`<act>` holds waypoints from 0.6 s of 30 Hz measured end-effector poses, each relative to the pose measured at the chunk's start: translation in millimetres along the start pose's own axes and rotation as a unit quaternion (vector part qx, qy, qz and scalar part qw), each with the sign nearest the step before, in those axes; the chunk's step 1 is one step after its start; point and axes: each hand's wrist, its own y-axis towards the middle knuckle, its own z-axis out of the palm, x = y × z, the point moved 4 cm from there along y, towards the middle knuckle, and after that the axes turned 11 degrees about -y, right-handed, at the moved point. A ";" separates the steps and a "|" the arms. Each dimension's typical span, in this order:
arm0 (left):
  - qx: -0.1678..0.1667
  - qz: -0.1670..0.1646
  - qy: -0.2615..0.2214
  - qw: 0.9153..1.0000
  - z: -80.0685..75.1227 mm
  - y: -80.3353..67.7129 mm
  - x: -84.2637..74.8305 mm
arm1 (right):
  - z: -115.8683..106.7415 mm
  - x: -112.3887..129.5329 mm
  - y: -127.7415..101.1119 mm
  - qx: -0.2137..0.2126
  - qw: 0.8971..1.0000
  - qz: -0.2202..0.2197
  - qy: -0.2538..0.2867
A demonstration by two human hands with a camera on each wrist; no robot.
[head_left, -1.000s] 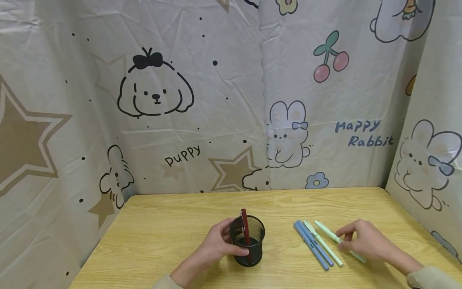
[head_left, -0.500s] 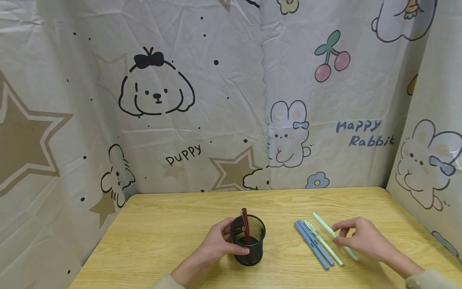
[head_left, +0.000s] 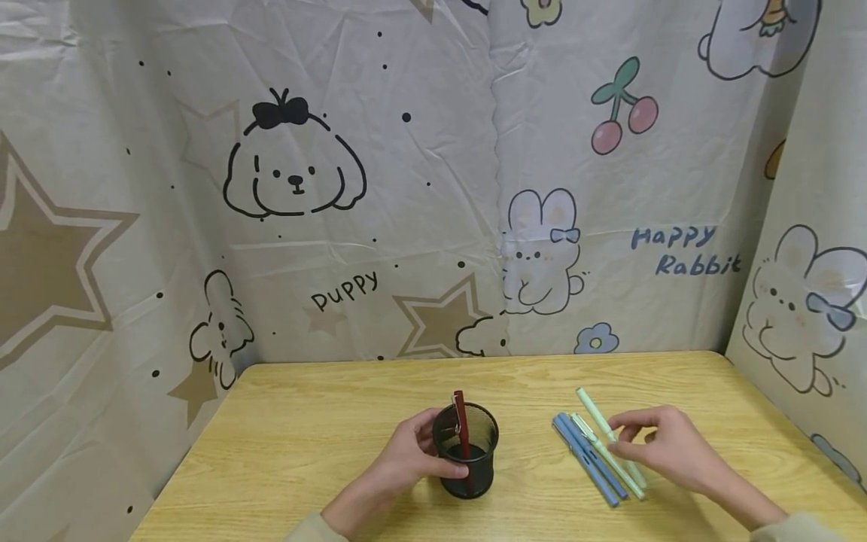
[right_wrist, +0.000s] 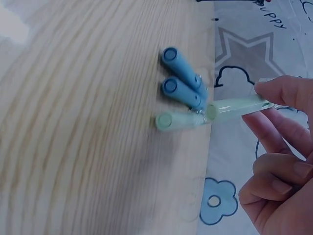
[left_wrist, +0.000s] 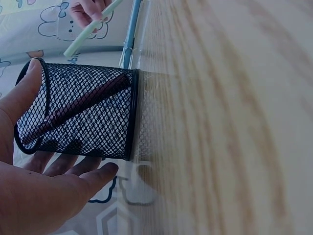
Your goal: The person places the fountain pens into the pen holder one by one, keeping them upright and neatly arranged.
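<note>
Puppy-and-rabbit cloth (head_left: 433, 188) hangs behind the yellow desk (head_left: 325, 414). The right hand (head_left: 670, 449) has its grip pinched on a light green pen (head_left: 596, 413), up off the desk. Left of that grip lie two blue pens (head_left: 584, 456) and another green pen (head_left: 589, 433). The left hand (head_left: 409, 452) hugs the black cup (head_left: 479, 479). It looks like carrying time; next calls for going left, over the cup. Since the earlier frame, the held pen came closer; the cup stayed.
</note>
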 end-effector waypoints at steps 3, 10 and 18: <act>0.000 -0.001 0.001 1.000 -0.1 -0.2 -0.3 | 1.6 5.1 0.1 -0.005 1.000 -0.006 0.018; -0.001 -0.003 0.002 1.000 0.0 -0.2 -0.6 | 5.6 16.6 1.3 -0.028 0.999 -0.011 0.031; -0.005 -0.005 0.004 1.000 -0.6 0.2 -0.7 | 8.2 29.6 3.3 -0.029 0.999 -0.015 0.038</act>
